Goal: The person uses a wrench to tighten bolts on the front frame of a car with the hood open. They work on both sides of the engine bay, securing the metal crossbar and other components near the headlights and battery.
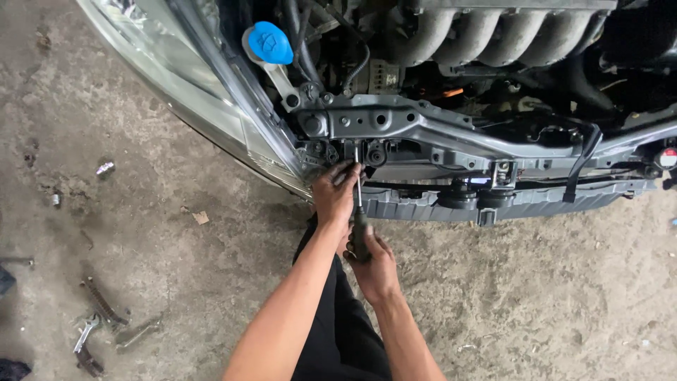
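I look down at the open front of a car with its bumper off. My right hand (374,264) grips the dark handle of a screwdriver (360,212). Its thin metal shaft runs up to a fastener on the grey front crossmember (416,127). My left hand (335,190) is at the shaft's tip, fingers pinched around it just below the crossmember, beside the headlight (176,85).
A blue reservoir cap (269,42) and silver intake pipes (493,32) sit in the engine bay above. A black hood prop rod (584,162) hangs at the right. Wrenches and a spring-like part (102,317) lie on the dirty concrete floor at the lower left.
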